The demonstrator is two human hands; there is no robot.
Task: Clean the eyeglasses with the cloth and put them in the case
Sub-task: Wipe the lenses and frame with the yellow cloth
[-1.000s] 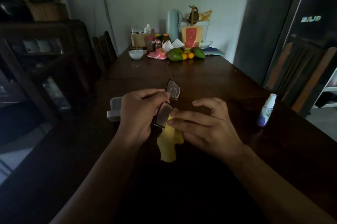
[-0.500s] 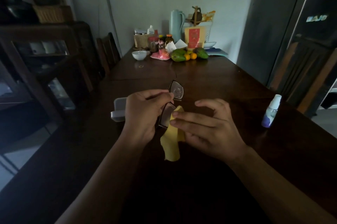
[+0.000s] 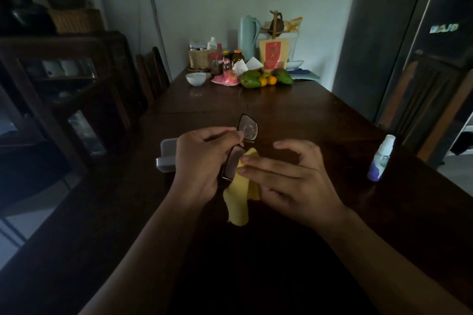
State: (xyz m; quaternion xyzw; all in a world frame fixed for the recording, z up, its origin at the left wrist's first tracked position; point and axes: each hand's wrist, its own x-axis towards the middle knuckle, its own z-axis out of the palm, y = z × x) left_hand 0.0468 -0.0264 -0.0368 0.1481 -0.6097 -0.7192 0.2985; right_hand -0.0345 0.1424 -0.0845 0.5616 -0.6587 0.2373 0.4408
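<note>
My left hand (image 3: 198,163) grips the dark-framed eyeglasses (image 3: 247,129) at the bridge, holding them upright above the dark wooden table (image 3: 294,115). One lens stands above my fingers, the other below them. My right hand (image 3: 289,184) pinches a yellow cloth (image 3: 239,199) against the lower lens, fingers stretched toward it; the cloth's loose end hangs down. The grey open glasses case (image 3: 166,154) lies on the table behind my left hand, mostly hidden by it.
A small white and purple spray bottle (image 3: 381,158) stands at the right. At the table's far end are a white bowl (image 3: 195,78), fruit (image 3: 266,78), jars and a thermos (image 3: 247,36). Chairs flank the table; a dark cabinet (image 3: 64,89) stands on the left.
The view has shifted slightly. My right hand's fingers have slid a little along the lower lens with the cloth; my left hand keeps its grip on the glasses.
</note>
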